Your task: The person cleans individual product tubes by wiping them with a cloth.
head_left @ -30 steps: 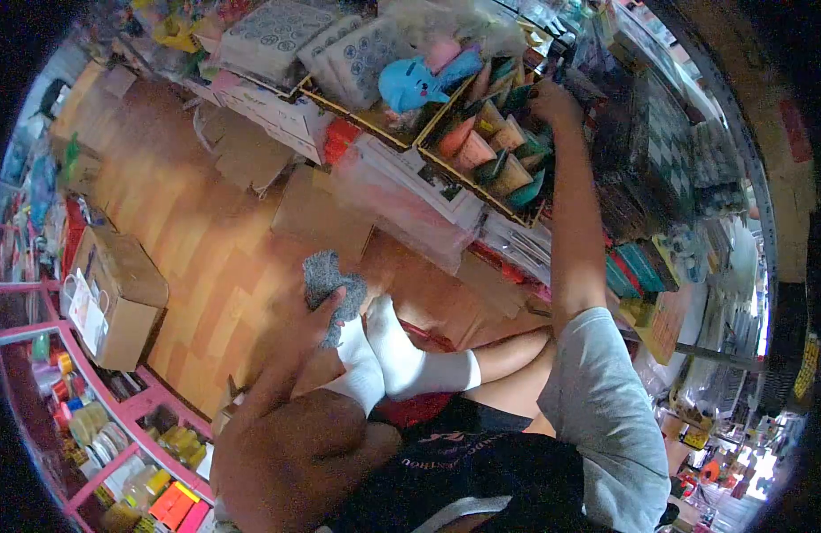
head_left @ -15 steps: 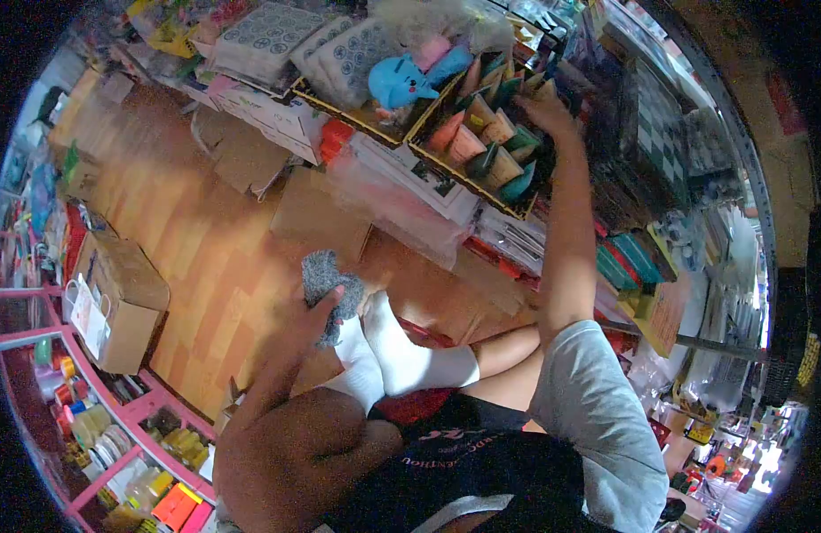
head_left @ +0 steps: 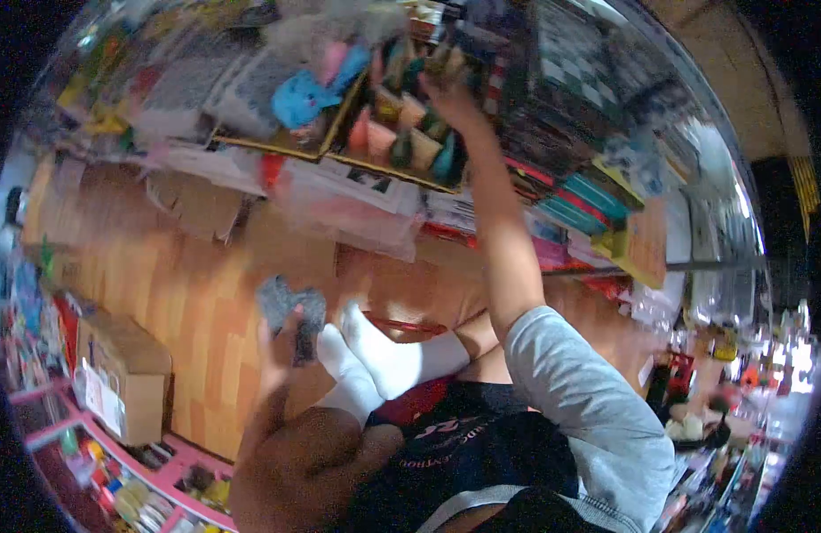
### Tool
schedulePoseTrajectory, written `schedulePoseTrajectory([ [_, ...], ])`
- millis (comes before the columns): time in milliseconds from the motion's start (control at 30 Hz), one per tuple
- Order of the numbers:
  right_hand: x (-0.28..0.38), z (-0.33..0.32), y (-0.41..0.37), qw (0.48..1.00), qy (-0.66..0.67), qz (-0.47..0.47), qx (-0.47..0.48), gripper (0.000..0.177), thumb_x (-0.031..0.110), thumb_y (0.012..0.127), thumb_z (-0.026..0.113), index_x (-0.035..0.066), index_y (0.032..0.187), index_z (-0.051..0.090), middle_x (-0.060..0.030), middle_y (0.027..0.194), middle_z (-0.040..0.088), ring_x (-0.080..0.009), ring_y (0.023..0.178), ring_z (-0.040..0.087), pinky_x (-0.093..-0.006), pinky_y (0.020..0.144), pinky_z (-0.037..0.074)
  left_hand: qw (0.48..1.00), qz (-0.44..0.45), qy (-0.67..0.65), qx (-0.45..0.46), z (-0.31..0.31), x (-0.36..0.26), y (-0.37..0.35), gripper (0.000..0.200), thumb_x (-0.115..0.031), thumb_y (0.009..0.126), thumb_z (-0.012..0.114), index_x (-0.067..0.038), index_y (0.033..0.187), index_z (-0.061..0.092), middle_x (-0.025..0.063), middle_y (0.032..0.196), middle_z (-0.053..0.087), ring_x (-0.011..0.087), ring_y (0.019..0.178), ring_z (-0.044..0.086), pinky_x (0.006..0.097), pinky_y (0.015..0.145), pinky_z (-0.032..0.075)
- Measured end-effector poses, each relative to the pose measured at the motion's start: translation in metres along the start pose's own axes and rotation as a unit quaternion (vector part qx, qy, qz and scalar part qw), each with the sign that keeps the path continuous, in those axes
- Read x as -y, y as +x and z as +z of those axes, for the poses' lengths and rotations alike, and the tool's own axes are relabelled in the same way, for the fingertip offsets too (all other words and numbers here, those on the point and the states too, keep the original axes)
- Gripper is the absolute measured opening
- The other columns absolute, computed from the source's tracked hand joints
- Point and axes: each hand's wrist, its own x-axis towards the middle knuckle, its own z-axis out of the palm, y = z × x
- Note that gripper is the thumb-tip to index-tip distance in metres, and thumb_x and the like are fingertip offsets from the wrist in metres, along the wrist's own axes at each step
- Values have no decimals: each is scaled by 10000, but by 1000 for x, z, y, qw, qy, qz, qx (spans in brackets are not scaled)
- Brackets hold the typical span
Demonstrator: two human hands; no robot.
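My left hand [head_left: 275, 351] is closed around a bunched grey cloth [head_left: 290, 306], in front of my feet in white socks. My right arm stretches out to a shallow box [head_left: 392, 175] with a yellowish rim, filled with upright pointed packets [head_left: 375, 135] in pink, cream and green. At the back of that box, my right hand [head_left: 453, 102] is among the packets, its fingers smeared by motion. A blue plush toy [head_left: 299, 98] lies in the compartment left of the packets.
Clear-wrapped patterned packs stand left of the toy. Stacked books and boards [head_left: 570, 200] are right of the packets. A cardboard box [head_left: 130, 373] sits on the wooden floor [head_left: 206, 355] at left, beside a pink-framed shelf [head_left: 166, 480] with small goods.
The view has swung, so the shelf goods appear farther left. My left hand still grips the grey cloth, and my right hand stays at the back of the packet box.
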Motion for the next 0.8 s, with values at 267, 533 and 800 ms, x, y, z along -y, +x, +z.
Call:
schedulePoseTrajectory([
  [267,33,-23,-19,998,24,24,49,711,639,782,193,113,1227,370,-248,1153,435,-390,1100,382,-421,924,295,999,-32,26,-28,-7,-11,-4,239,-153,779,572,-1,952,508,49,806,564,116,651,526,246,569,436],
  [533,58,-35,-32,994,37,67,80,735,657,767,211,116,1245,345,-284,1198,362,-381,1121,363,-436,933,286,996,-82,25,-14,-12,-10,-3,238,-146,781,569,1,957,505,51,859,556,115,726,523,256,644,431],
  [800,101,-31,-76,974,-31,-159,-161,526,374,784,487,62,1197,390,-256,1177,389,-392,1117,340,-452,919,274,997,-70,-27,15,4,-22,-9,331,-236,808,526,-19,1050,464,87,933,552,176,825,542,297,729,432],
])
